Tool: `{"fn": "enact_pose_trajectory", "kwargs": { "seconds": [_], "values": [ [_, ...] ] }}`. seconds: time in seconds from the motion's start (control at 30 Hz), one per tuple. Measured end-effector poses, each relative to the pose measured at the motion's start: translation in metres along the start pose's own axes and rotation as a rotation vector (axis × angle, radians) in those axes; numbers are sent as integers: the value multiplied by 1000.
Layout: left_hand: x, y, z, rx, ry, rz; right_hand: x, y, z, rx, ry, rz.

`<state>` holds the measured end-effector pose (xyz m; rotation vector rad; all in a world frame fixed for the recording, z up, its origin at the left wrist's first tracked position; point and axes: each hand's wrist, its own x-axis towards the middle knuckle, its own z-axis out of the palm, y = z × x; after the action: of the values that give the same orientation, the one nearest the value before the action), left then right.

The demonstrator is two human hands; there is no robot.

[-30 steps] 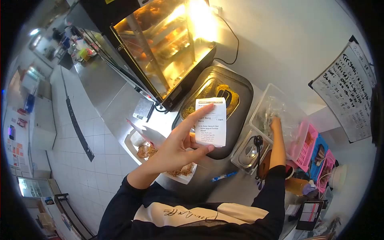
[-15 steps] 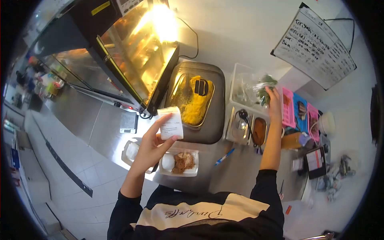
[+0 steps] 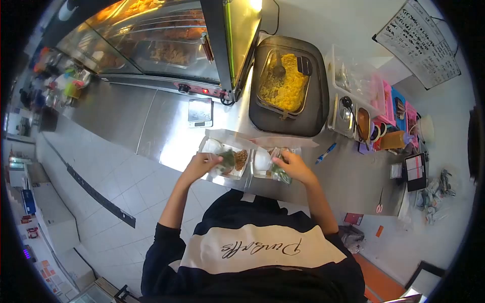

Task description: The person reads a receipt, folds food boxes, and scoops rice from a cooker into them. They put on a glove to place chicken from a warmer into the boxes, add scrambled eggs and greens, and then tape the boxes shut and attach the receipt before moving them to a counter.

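Note:
My left hand (image 3: 203, 165) is closed on a small clear bag of green leaves (image 3: 227, 160) over the left food box (image 3: 212, 133). White rice (image 3: 211, 146) and brown minced food (image 3: 241, 160) show in that box. Over the right food box (image 3: 256, 174), my right hand (image 3: 292, 164) pinches a second bag of greens (image 3: 281, 174). A white rice mound (image 3: 262, 159) lies beside that bag; the rest of this box's contents is mostly hidden by my hand and the bag.
A tray of yellow food (image 3: 290, 91) sits behind the boxes. A small scale (image 3: 200, 112) stands by the lit display cabinet (image 3: 172, 45). To the right are a blue pen (image 3: 326, 153), metal containers (image 3: 343, 117), a clear bin (image 3: 380, 96), scissors (image 3: 379, 207) and a payment stand (image 3: 416, 172).
My right hand has come from the clear bin to the right box with greens. The paper slip is gone from my left hand, which now holds greens lower down. The view has shifted left.

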<state>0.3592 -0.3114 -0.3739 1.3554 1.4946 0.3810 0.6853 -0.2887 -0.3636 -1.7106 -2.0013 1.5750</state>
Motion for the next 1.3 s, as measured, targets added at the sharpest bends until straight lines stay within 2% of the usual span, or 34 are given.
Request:
{"fn": "enact_pose_trajectory", "kwargs": {
  "seconds": [0.03,0.1,0.17,0.2,0.3,0.4,0.47,0.5,0.53,0.6,0.7,0.73,0.8,0.83,0.87,0.9,0.93,0.97,1.0,1.03,1.07,1.1,1.13,1.17,1.2,1.23,1.27,1.3],
  "values": [
    [1,-12,-4,199,113,-11,1,2,11,13,137,89],
    [5,-26,-9,598,339,-20,14,27,39,104,283,40],
    [6,-10,-19,528,347,-73,14,34,49,117,414,52],
    [4,1,-24,491,353,-102,3,22,37,242,396,20],
    [1,37,-34,308,250,25,-34,8,-20,222,110,26],
    [3,80,-33,112,231,16,-61,7,-100,488,364,-102],
    [17,106,-31,163,259,118,-60,27,-164,331,750,-28],
    [30,113,-30,193,275,181,-42,57,-200,279,960,-90],
    [43,125,-27,291,289,234,-33,71,-235,70,1175,-111],
    [71,151,-19,489,322,324,-12,77,-296,271,1295,-241],
    [135,138,-2,476,242,258,39,156,-350,-448,1516,-292],
    [157,128,0,423,143,234,25,134,-342,-302,1218,-43],
    [210,88,7,370,-3,66,36,126,-301,494,769,-89],
    [233,61,15,212,-21,57,50,147,-276,699,404,-243],
    [246,46,23,85,-23,18,65,168,-250,979,89,-172],
    [253,46,26,131,-19,-61,78,157,-216,450,192,136],
    [269,41,22,218,-170,-215,73,139,-195,297,324,114],
    [276,41,27,237,-189,-250,66,119,-175,138,458,112],
    [283,41,32,257,-209,-284,81,133,-160,103,520,169],
    [282,46,35,213,-209,-314,104,160,-145,175,546,62],
    [279,55,42,115,-195,-336,109,159,-132,193,651,67],
    [278,65,48,9,-178,-360,138,201,-115,385,709,106],
    [277,72,50,-81,-152,-405,154,205,-113,176,923,155],
    [290,48,67,-297,-60,-335,150,208,-114,343,888,132],
    [311,22,73,-455,-146,-357,146,209,-117,511,856,116],
    [289,46,77,-431,118,-278,140,199,-109,691,831,115],
    [317,19,67,-357,73,-421,154,225,-96,767,822,107],
    [347,-16,81,-528,189,-350,142,209,-92,744,764,224]
  ]
}}
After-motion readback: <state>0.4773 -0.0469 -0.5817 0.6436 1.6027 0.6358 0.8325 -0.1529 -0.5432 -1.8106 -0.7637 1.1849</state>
